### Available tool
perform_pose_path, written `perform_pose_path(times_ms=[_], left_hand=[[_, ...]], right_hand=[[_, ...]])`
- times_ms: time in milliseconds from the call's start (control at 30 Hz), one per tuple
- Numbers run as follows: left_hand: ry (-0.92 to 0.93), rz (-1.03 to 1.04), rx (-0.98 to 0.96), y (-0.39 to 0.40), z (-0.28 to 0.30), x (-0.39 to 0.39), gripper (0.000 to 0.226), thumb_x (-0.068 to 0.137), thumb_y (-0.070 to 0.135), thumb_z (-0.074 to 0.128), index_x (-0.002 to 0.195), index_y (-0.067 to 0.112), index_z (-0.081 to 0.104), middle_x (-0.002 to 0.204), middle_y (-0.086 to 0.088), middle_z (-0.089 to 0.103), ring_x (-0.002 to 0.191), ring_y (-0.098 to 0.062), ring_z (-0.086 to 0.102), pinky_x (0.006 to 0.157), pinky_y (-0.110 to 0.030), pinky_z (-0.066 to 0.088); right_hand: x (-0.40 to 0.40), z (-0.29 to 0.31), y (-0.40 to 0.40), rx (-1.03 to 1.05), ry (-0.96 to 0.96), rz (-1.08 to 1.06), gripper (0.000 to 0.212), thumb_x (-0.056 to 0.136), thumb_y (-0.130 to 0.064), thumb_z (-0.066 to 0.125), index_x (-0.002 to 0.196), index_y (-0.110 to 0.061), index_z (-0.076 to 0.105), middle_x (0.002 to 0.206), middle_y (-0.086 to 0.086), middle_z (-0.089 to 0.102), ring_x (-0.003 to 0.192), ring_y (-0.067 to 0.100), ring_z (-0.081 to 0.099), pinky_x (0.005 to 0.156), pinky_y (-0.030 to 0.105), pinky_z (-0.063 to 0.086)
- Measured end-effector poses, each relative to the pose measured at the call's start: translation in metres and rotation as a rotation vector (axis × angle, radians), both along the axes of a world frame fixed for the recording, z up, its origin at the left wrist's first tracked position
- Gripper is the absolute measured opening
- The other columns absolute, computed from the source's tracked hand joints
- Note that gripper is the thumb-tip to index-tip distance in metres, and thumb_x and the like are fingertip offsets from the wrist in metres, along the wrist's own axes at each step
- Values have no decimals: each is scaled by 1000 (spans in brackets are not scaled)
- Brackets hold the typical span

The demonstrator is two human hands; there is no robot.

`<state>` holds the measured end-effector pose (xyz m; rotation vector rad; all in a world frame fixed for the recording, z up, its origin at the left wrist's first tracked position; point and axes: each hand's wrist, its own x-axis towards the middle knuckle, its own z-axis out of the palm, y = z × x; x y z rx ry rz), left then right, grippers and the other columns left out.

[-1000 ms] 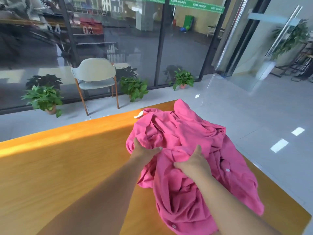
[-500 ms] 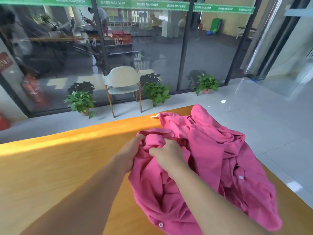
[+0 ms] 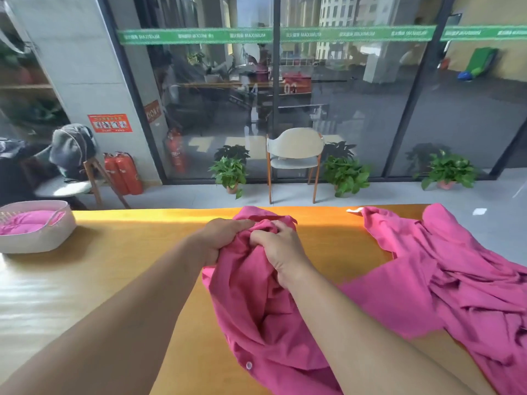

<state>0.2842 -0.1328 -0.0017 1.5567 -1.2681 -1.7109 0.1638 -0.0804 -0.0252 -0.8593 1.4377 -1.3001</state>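
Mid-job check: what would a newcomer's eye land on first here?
The bright pink shirt, sprawled across the right half of the orange wooden table. At centre, the left hand and right hand grip a bunched part of it together. At the far left edge, a white basket holds more pink fabric.

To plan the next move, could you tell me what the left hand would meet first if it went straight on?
The left hand would likely push into the bunched pink shirt it grips, then the right hand close behind.
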Motion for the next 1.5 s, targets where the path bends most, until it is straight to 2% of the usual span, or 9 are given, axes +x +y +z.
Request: perform_pose_path(times_ms=[333,500,567,733,900,1033,1167,1333,1500], left_hand=[[-11,347,-209,-55,11,156,15,86,21,67,78,8,67,93,-18,71,75,-26,67,85,-45,57],[24,246,-145,-85,23,238,17,88,20,69,80,5,64,61,-9,68,55,-20,66,61,-31,59],[9,221,-144,-94,23,265,23,84,25,75,84,4,66,77,-13,72,73,-27,70,77,-40,60],[33,203,-169,-125,16,318,39,78,39,78,96,5,70,95,-16,72,82,-29,67,84,-44,55],[128,300,-155,-150,5,350,20,89,24,69,94,6,65,62,-7,58,44,-15,54,50,-23,47],[162,393,-92,-157,-21,364,19,87,21,70,84,5,62,76,-12,63,59,-22,62,69,-35,52],[111,428,-30,-163,-51,372,34,75,41,75,90,10,68,96,-18,68,92,-35,67,90,-53,52],[352,243,144,-151,-39,379,36,94,38,53,106,11,74,100,-11,71,73,-25,67,67,-34,52],[436,91,106,-148,-27,401,39,89,37,51,85,8,77,82,-10,70,69,-23,67,69,-30,51]], right_hand=[[105,-39,-22,21,406,260,123,41,-70,88,146,-38,33,137,-13,52,124,9,52,109,30,40],[193,-65,-26,328,513,371,59,63,-38,85,118,-27,65,104,-7,72,98,15,67,93,32,55],[239,-69,-30,373,492,371,28,69,-23,75,96,-15,73,87,-1,74,88,17,69,83,30,58],[314,-65,-29,581,300,684,34,72,-8,66,105,-8,76,109,12,74,83,21,71,78,33,59],[281,-71,-42,821,755,748,33,88,-18,63,116,-1,68,109,11,73,43,2,59,44,14,50],[244,-86,-82,760,986,590,24,98,-13,52,99,4,69,98,19,73,104,24,69,83,32,53],[266,-87,-112,400,589,147,47,88,-51,66,112,-11,62,104,2,62,104,23,62,82,28,43],[314,-122,-144,252,406,86,89,59,-56,78,134,-29,38,132,5,59,121,28,59,101,38,46],[312,-146,-163,259,569,173,7,89,-23,68,96,-19,67,119,17,68,112,32,63,92,39,49]])
